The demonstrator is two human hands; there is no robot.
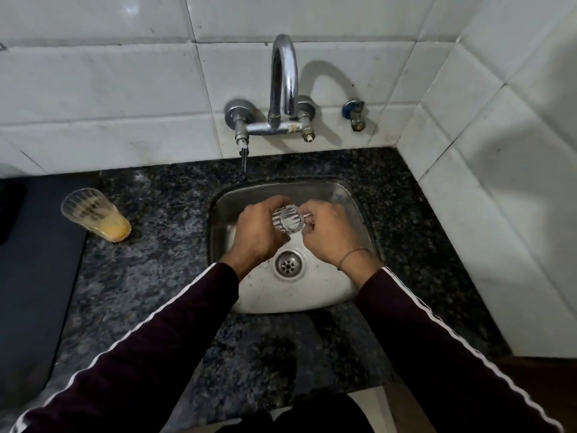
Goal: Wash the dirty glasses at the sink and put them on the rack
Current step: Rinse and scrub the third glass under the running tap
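Note:
Over the steel sink (352, 285) I hold a clear ribbed glass (288, 219) on its side, its mouth turned towards me. My left hand (257, 231) wraps around its body from the left. My right hand (329, 234) touches its rim from the right, fingers curled at the opening. A second glass (95, 214) with yellow-orange residue at its bottom stands on the dark granite counter (162, 276), left of the sink. The chrome tap (282, 82) arches above the sink; I see no water running.
White tiled walls close the back and the right side. A dark flat mat or tray (34, 276) lies on the counter at the far left. A small blue-handled valve (354, 112) sticks out of the wall right of the tap. The drain (288, 264) sits mid-sink.

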